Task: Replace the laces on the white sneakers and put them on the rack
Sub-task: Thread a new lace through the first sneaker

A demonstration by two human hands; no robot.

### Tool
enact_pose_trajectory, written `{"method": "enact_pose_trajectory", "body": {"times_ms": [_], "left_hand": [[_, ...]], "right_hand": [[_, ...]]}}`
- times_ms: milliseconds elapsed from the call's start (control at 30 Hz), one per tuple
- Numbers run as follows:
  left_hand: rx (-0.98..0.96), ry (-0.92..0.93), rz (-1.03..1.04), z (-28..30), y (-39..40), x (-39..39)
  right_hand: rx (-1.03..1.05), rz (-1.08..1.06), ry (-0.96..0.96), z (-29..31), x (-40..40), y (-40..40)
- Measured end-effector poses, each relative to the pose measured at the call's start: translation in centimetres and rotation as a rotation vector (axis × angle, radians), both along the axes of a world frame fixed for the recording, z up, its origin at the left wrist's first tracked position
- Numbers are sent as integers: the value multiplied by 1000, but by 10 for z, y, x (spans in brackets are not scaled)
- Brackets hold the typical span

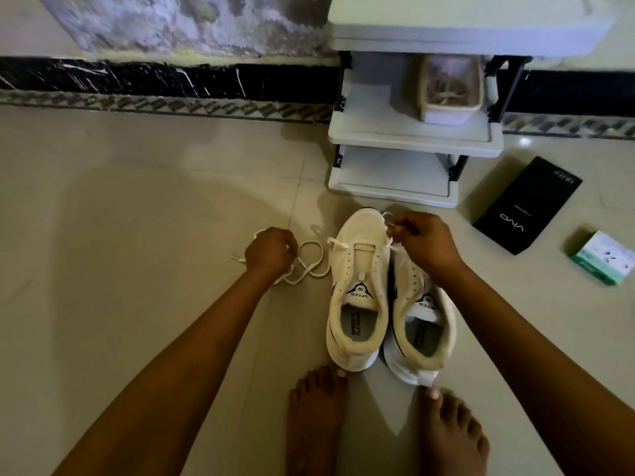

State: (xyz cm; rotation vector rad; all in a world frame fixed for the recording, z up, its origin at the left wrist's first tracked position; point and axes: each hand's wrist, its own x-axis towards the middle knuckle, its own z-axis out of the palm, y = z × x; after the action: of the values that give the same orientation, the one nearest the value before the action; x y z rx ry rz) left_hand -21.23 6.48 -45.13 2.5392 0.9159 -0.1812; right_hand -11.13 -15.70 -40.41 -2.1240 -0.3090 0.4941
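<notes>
Pinched lace end with right hand (424, 243), fingers curled over toe of left-side sneaker; clamped loose lace with left hand (269, 252), fingers closed around it, down on floor left of shoes.

Tiled floor (137, 201), beige, glossy, under everything. Wall (165, 25) at top, mottled and stained, with black marble skirting (137, 80) and patterned border strip below.

White plastic rack (405, 139), tiered, against wall, just beyond shoe toes. Small basket (450, 92) sat on middle shelf, contents blurred, cannot tell what. Lower shelf open toward shoes.

Two forearms reached in from bottom corners. Two bare feet (318, 417) at bottom centre, toes touching or nearly touching sneaker heels.

Pair of white sneakers (357, 297) stood upright on floor, side by side, touching, toes toward rack, heels toward feet. Not on rack. Left-side one: lace threaded only through bottom eyelets, bar across near toe, upper eyelets bare, "SPEED" logo on tongue. Right-side one (426, 324): partly hidden under right forearm, eyelets visible looked unlaced.

Black phone box (527, 206), "vivo" printed, flat on floor right of rack, well apart from shoes. Smaller green-and-white box (603, 257) further right, near frame edge.

White lace (311, 261) ran from left eyelet out in loose loops on floor to left hand, tip poking out beyond wrist on left side. Other end rose from right eyelet into right-hand pinch, small loop showing above fingers.
</notes>
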Motion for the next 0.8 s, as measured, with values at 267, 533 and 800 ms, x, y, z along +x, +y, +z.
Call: {"method": "enact_pose_trajectory", "body": {"times_ms": [267,533,800], "left_hand": [[-537,-495,101,135,-15,26],[-587,-815,-83,321,-53,48],[-409,-1029,-191,457,-74,55]], "right_hand": [[287,-174,12,95,14,-8],[496,-132,-146,247,17,-5],[570,-58,-316,395,17,-1]]}}
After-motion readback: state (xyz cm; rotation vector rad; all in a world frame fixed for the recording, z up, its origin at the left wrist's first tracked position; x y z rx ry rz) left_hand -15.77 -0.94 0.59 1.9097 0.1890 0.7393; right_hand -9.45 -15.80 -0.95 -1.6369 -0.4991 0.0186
